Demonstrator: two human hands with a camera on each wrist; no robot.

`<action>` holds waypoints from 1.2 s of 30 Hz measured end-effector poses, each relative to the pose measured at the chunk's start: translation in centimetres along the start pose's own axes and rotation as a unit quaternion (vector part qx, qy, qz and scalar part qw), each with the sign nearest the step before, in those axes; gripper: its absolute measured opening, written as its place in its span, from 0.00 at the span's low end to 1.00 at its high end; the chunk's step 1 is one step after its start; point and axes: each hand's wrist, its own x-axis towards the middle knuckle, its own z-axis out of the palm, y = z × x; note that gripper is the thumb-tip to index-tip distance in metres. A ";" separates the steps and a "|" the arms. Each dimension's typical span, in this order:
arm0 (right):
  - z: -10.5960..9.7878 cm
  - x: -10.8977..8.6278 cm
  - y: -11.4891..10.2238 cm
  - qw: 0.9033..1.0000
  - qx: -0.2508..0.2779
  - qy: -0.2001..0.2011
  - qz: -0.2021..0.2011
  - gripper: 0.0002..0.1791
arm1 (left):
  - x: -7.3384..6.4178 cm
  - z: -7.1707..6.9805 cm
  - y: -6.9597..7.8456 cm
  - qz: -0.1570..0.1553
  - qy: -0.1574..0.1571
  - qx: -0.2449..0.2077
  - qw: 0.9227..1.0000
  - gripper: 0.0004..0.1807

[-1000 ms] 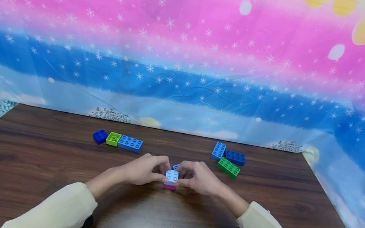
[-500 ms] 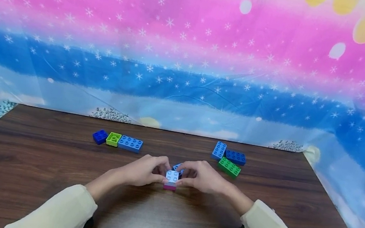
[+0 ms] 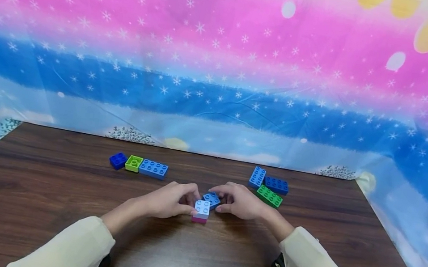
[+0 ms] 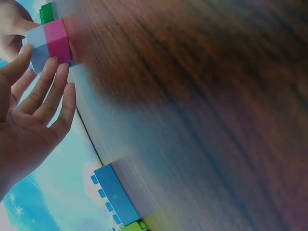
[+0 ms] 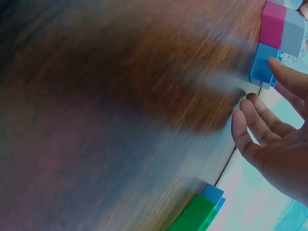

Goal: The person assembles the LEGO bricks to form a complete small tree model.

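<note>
A pale blue square brick (image 3: 202,207) sits on top of a pink brick (image 3: 199,220) on the table in front of me. My left hand (image 3: 168,199) pinches the pale brick from its left side; in the left wrist view the thumb and fingers lie against it. Just behind and to the right of this stack lies a blue brick (image 3: 211,200) with its studs up. My right hand (image 3: 243,202) is around the blue brick's right side, thumb and index finger apart at its edges. The right wrist view shows the thumb beside the blue brick (image 5: 263,65), with no clear grip on it.
At the back left lie a dark blue brick (image 3: 118,161), a lime brick (image 3: 134,163) and a long blue brick (image 3: 153,169) in a row. At the back right two blue bricks (image 3: 257,177) touch a long green brick (image 3: 269,196). A patterned cloth (image 3: 217,107) stands behind the table.
My right hand has let go of the pale blue brick and moved right and slightly back to the blue brick, which now shows more fully. The left hand stays at the stack.
</note>
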 end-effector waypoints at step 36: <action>0.2 -1.2 -4.3 0.995 0.067 0.070 -0.017 0.14 | -0.2 0.2 0.0 0.003 0.010 -0.003 1.000 0.11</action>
